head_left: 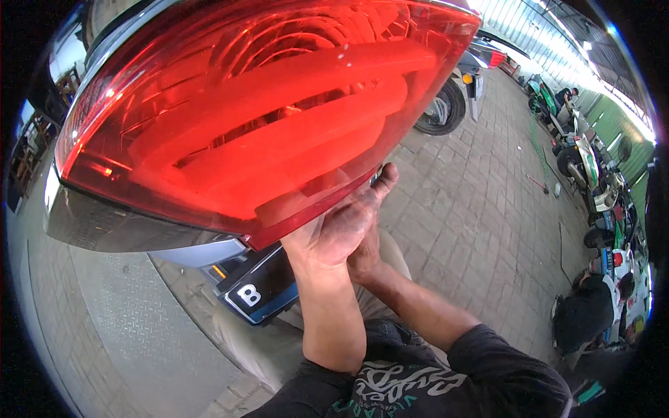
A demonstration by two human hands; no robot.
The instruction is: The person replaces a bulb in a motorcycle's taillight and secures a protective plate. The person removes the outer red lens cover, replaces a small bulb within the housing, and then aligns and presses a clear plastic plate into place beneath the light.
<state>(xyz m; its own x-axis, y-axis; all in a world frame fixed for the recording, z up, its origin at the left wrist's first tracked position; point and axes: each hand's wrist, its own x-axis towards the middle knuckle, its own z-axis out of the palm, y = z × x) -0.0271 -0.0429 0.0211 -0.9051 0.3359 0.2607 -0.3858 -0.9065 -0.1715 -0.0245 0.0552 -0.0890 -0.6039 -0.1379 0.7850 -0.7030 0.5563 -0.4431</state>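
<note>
A large red tail light (279, 139) fills the upper left, close in front of me, with a dark trim strip along its lower edge. My left hand (345, 226) reaches up under the lens's lower right edge, its palm partly facing me. One fingertip sticks out past the edge, while the other fingers are hidden behind the light. Just behind the left wrist is my right hand (364, 256), mostly covered, and its fingers do not show. Whether either hand grips something is hidden. A black licence plate (268, 282) with a white character hangs below the light, left of my forearm.
At the upper right stands another vehicle with a black wheel (446, 108). Several parked scooters (582, 164) line the right wall. A person in dark clothes (584, 313) crouches there, and another bends farther back. A metal plate (129, 299) lies on the brick floor (481, 188) at left.
</note>
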